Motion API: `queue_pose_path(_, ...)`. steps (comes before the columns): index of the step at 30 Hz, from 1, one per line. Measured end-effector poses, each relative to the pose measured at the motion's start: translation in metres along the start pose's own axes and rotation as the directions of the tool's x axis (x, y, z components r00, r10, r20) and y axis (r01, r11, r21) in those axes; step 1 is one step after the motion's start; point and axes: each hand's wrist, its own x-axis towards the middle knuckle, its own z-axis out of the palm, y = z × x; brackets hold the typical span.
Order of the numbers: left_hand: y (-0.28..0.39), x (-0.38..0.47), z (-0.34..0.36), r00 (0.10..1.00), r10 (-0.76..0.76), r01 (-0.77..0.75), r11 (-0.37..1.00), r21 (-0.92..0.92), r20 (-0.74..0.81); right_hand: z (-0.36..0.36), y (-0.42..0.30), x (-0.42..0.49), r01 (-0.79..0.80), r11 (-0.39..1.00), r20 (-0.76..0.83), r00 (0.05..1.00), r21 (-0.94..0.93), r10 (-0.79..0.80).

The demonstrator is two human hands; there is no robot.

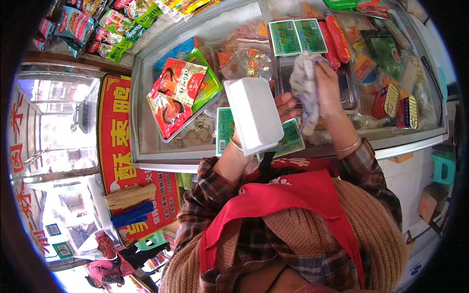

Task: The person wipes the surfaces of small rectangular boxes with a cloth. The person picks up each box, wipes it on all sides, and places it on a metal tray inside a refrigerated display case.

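Note:
A white plastic box-shaped container lies in my left hand. That hand is under it, with fingertips showing past its right side; the rest of the hand is mostly hidden. My right hand grips a crumpled, greyish-white cloth, which hangs beside the container without plainly touching it. Below both hands is the glass top of a chest freezer. Flat green packets, one at left and one at right, lie partly under the container. Beyond the cloth, two more green packets rest on a clear-lidded dark tray.
Red-wrapped sausages lie across the dark tray. Two metal food cans stand to the right. Red food pouches sit on a tray at left. Hanging snack packets, a red signboard and a person in pink are further off.

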Motion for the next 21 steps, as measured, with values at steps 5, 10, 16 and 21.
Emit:
queue_pose_path(5, 0.012, 0.009, -0.009, 0.983, -0.103, 0.133, 0.970, -0.205, 0.153, -0.019, -0.010, -0.017, 0.036, 0.974, 0.147, 0.989, -0.224, -0.002)
queue_pose_path(10, 0.005, 0.010, -0.011, 0.993, -0.075, 0.085, 0.990, -0.114, 0.090, 0.025, -0.027, -0.021, 0.382, 0.863, 0.391, 0.888, -0.330, -0.244)
queue_pose_path(16, 0.018, 0.007, -0.030, 0.992, 0.121, -0.123, 0.957, 0.261, 0.025, 0.073, -0.010, -0.039, 0.899, 0.238, 0.807, 0.435, -0.367, -0.400)
queue_pose_path(21, 0.037, -0.003, -0.036, 0.981, 0.192, -0.192, 0.976, 0.103, 0.010, 0.040, 0.021, -0.073, 0.867, 0.311, 0.842, 0.472, -0.389, -0.262)
